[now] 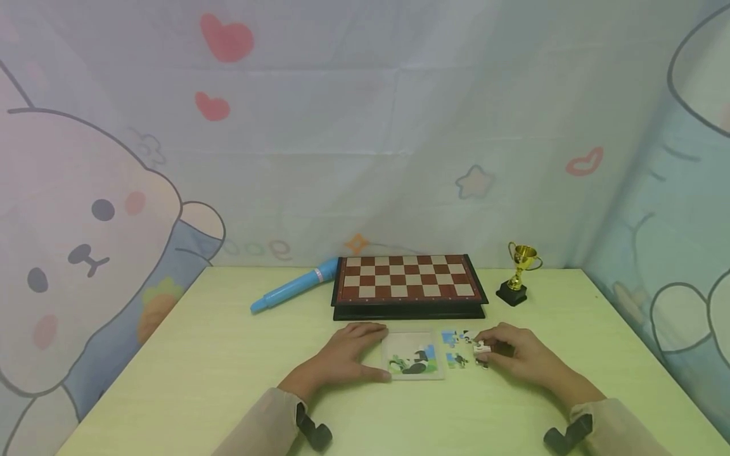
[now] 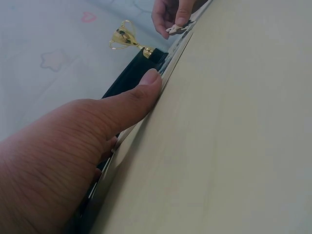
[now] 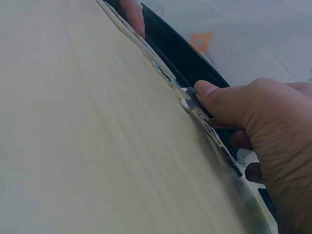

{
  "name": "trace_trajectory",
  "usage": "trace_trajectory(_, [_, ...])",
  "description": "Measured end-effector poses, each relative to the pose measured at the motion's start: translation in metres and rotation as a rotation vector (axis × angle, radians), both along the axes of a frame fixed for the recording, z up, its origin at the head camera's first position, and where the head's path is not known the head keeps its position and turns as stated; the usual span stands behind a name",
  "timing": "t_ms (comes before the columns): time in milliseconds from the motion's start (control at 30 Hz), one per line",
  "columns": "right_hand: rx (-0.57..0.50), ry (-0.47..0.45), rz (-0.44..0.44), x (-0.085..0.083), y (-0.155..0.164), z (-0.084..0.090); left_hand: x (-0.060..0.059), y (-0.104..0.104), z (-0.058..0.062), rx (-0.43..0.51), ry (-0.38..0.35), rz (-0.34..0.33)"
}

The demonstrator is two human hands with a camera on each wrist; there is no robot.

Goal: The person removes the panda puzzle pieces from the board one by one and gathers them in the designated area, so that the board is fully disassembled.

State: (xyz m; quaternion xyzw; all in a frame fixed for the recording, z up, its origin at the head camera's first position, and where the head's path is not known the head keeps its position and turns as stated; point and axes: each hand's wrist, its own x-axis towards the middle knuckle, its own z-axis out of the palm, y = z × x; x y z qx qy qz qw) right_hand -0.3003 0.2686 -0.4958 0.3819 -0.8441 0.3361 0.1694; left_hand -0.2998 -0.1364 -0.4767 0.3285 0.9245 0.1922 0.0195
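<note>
A small puzzle tray [image 1: 414, 378] lies flat on the table, with joined picture pieces [image 1: 415, 362] in its lower part. My left hand [image 1: 348, 354] rests against its left side, thumb by the near corner and fingers by the far corner, spread fairly straight. In the left wrist view the left thumb [image 2: 141, 95] lies along the tray's edge. To the right of the tray, my right hand [image 1: 521, 358] pinches a puzzle piece [image 1: 481, 348] between thumb and fingers. Loose pieces [image 1: 456, 360] lie between the tray and that hand, and more are partly hidden under its fingers.
Behind the tray stands a checkered chessboard box [image 1: 410, 310]. A blue pen-shaped stick [image 1: 293, 289] leans near its left end. To its right is a small gold trophy [image 1: 518, 269] on a black base. A printed cloth [image 1: 365, 126] hangs behind the table [image 1: 228, 354].
</note>
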Motion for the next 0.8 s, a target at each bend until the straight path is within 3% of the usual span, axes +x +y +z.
trace_trajectory(233, [0.022,0.087,0.025,-0.0011,-0.0016,0.0017,-0.0002,0.0003,-0.0011,-0.006,0.006,-0.001])
trace_trajectory(800, [0.086,0.109,0.018,-0.0044,-0.0015,-0.0007,-0.0007,0.0,-0.0013,-0.002,-0.001,-0.003])
